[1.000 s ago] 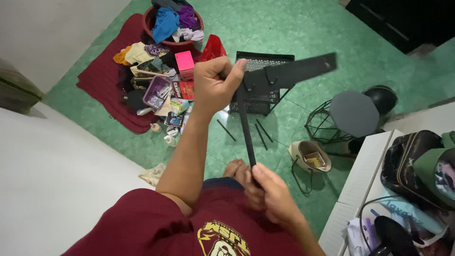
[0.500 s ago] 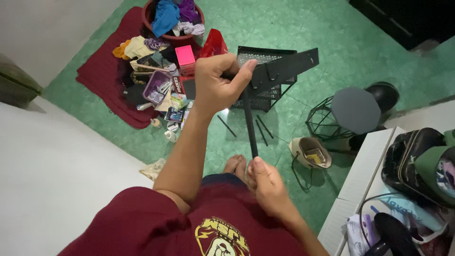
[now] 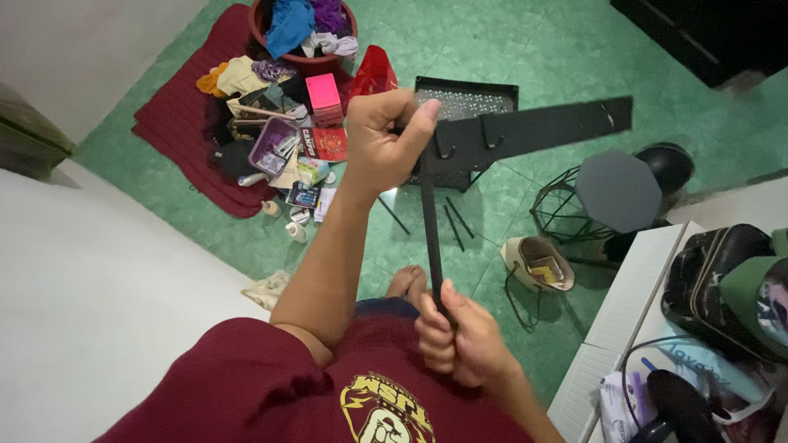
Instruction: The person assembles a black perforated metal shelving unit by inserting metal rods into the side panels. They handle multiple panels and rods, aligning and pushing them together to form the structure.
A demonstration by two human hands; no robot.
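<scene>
My left hand [image 3: 387, 139] is raised and closed around the left end of a flat black metal bar [image 3: 533, 130] with small hooks on its lower edge. A thin black rod [image 3: 430, 238] runs down from that end to my right hand [image 3: 461, 344], which grips its lower end near my chest. The bar sticks out to the right, slightly tilted. Below on the green tiled floor lie a black perforated metal tray [image 3: 464, 100] and a few loose black rods [image 3: 454, 221]. My bare feet [image 3: 408, 283] show under the rod.
A dark red rug [image 3: 176, 143] holds scattered clutter, a pink box [image 3: 323, 92] and a red basket of clothes [image 3: 302, 29]. A wire-frame stool with a grey octagonal top [image 3: 617, 190] stands right. A white shelf [image 3: 632, 320] with bags is lower right, a white surface [image 3: 90, 303] left.
The bar and rod have shifted slightly and the bar's tilt has changed a little. Both hands keep their grips; the right hand sits a bit lower on the rod.
</scene>
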